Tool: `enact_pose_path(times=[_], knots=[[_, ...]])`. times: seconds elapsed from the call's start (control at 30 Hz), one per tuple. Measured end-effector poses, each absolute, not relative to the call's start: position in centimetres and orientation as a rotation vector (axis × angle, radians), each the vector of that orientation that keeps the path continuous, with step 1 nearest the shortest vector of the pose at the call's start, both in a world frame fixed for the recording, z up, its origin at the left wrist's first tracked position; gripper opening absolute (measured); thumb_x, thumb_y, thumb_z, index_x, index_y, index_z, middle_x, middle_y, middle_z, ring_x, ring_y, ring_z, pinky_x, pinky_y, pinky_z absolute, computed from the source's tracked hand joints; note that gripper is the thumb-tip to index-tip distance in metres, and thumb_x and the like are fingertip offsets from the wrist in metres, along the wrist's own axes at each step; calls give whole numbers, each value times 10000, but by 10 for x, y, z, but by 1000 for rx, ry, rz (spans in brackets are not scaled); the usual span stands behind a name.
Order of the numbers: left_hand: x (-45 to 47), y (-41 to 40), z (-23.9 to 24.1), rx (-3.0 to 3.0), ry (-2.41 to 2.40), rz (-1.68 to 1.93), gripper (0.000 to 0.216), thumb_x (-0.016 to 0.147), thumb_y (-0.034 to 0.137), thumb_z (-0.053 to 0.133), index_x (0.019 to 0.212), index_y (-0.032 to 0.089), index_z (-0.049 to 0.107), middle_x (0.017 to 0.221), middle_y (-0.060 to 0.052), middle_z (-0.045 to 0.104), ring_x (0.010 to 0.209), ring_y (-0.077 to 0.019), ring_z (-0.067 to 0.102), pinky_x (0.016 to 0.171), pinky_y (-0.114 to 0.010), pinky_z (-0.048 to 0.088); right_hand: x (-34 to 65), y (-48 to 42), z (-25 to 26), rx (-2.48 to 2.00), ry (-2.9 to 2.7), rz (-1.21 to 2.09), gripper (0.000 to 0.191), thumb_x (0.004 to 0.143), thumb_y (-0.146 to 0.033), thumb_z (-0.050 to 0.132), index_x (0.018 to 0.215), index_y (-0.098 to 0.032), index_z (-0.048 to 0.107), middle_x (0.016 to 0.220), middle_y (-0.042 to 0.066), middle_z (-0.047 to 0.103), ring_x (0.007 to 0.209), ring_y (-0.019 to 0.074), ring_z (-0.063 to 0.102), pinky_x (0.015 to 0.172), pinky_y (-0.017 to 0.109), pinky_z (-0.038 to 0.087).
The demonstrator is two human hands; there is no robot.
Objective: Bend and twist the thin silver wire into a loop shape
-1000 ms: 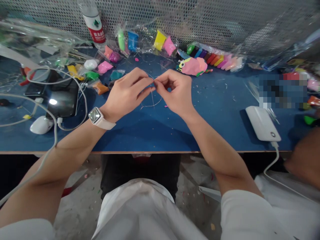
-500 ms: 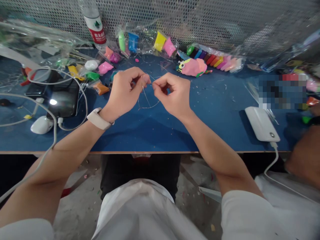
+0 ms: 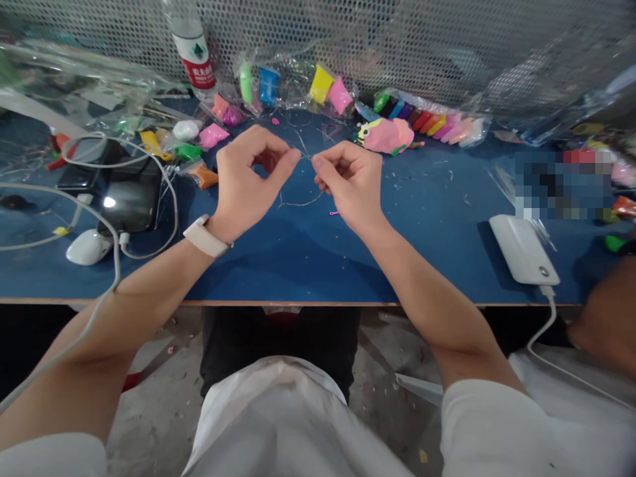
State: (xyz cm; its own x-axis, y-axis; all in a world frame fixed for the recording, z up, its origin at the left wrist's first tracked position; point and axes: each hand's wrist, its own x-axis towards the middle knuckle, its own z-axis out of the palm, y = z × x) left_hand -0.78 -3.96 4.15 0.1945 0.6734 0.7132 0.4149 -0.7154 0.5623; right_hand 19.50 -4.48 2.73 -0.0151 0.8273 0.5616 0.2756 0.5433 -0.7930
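My left hand (image 3: 253, 179) pinches a thin, pale strand, thread or fine wire (image 3: 303, 203), between thumb and forefinger. My right hand (image 3: 350, 182), a short way to the right, has its fingertips closed on the same strand. The strand crosses between the fingertips, sticks up a little past them, and hangs in a loose loop below. A tiny pink piece with a round end (image 3: 334, 212) shows just under my right hand; whether it hangs on the strand or lies on the table, I cannot tell. Beyond my right hand lies a pink clay figure (image 3: 390, 136) with a googly eye.
Packets of coloured clay (image 3: 322, 83) and a water bottle (image 3: 196, 56) line the mesh panel (image 3: 422, 40) at the back. Left are a phone (image 3: 130, 199), cables and a white mouse-shaped object (image 3: 88, 247). A white power bank (image 3: 524, 248) lies right, near another person's arm (image 3: 609, 318).
My hands have moved slightly apart, and the strand's crossing now shows between them. The hanging loop looks wider and higher. The tiny pink piece has come into sight.
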Motion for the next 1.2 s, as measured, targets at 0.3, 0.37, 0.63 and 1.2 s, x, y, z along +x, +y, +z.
enact_pose_path(times=[0.3,0.37,0.63,1.2], knots=[[-17,-31,39,2684,1018,1448,274,1171,431,542,1204,367,807,1175,-67,808,1060,-236,741,945,-464,615,195,-49,31,-876,-1659,615,527,976,-776,729,901,-256,769,719,-22,701,608,110,633,583,262,568],[-18,-29,39,2699,1040,1469,270,1164,429,560,1204,374,821,1203,-67,819,1059,-242,760,919,-459,634,195,-50,32,-890,-1668,587,534,972,-781,732,887,-255,766,724,-19,712,609,111,633,580,265,565],[-16,-26,32,2847,897,1671,246,1148,310,628,1292,314,828,1159,-39,874,1002,-235,810,831,-425,629,195,-53,34,-901,-1655,592,538,983,-783,709,851,-261,723,679,-32,675,549,105,562,545,272,520],[-13,-38,52,2329,817,1317,134,1076,355,744,1058,304,866,1072,-24,869,990,-197,814,882,-345,657,206,-56,36,-818,-1781,447,418,1057,-633,690,881,-260,756,742,-13,676,648,122,580,645,306,583]])
